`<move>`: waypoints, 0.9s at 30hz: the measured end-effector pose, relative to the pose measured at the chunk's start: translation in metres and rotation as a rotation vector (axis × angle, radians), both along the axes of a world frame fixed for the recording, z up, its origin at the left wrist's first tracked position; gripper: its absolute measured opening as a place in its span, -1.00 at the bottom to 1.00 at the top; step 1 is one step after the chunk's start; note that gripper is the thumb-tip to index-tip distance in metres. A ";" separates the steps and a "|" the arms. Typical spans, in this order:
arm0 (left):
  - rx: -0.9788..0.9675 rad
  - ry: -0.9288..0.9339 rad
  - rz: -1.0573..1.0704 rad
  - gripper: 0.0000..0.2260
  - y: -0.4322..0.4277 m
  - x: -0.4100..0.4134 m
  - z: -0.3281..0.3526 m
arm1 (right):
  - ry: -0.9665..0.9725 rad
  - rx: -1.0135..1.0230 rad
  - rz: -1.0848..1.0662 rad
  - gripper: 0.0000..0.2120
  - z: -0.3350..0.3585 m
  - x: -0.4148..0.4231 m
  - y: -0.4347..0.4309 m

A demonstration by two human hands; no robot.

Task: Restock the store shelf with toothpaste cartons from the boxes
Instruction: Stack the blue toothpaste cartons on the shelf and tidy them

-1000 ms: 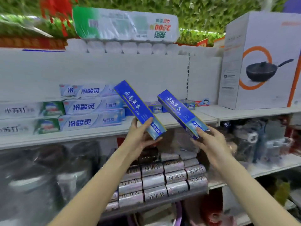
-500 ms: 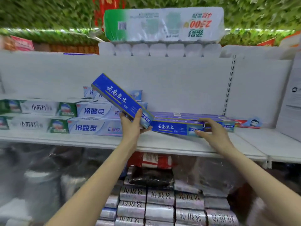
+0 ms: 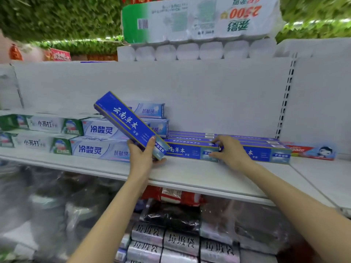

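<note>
Far left on the white shelf (image 3: 190, 175): green-and-white cartons (image 3: 38, 133) stacked two high, long sides facing out; just right of them, pale blue cartons (image 3: 100, 139) stacked three high, touching the green ones.

Left hand (image 3: 141, 158) in front of the pale blue stack; fingers and thumb curled round the lower end of the tilted blue carton (image 3: 129, 123), thumb on the front face; that carton slants up to the left, lower end just above the shelf, upper end across the pale blue stack.

Right of it, the flat blue carton (image 3: 190, 150) lies lengthwise on the shelf, front row; its left end is hidden behind the tilted one.

Right hand (image 3: 230, 151) at the flat carton's right end; fingers bent over the top edge, thumb against the front face, pinching it.

More blue cartons (image 3: 266, 152) lie flat behind and to the right, in rows; a red carton (image 3: 311, 151) lies at the far right, just beside them.

Above: toilet roll pack (image 3: 199, 19) on the shelf top; below: grey bag rolls (image 3: 180, 242) on a lower shelf, blurred.
</note>
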State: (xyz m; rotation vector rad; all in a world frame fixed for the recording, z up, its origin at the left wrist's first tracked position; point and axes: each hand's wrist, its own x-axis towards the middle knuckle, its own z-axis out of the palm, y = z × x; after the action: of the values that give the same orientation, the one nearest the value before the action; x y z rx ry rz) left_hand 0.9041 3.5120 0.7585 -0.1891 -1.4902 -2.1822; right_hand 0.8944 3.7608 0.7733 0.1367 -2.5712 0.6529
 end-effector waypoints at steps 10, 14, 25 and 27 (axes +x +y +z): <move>-0.021 -0.051 -0.006 -0.71 -0.001 -0.003 0.000 | 0.048 -0.132 -0.015 -0.72 -0.003 0.004 0.005; -0.012 -0.070 -0.070 -0.71 0.004 0.009 0.011 | 0.137 -0.232 0.051 -0.92 0.012 0.037 0.006; -0.058 -0.145 -0.553 -0.69 0.139 0.059 0.034 | -0.146 -0.814 0.364 -0.73 0.022 0.113 0.020; -0.082 -0.139 -0.603 -0.76 0.161 0.063 0.034 | -0.094 -0.770 0.339 -0.66 0.020 0.118 0.040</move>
State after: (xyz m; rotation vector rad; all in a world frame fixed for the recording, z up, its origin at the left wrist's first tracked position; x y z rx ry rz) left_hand 0.9674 3.6734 0.7921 -0.5921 -1.7710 -2.6380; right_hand 1.0124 3.8008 0.7938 0.2840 -2.2058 1.7484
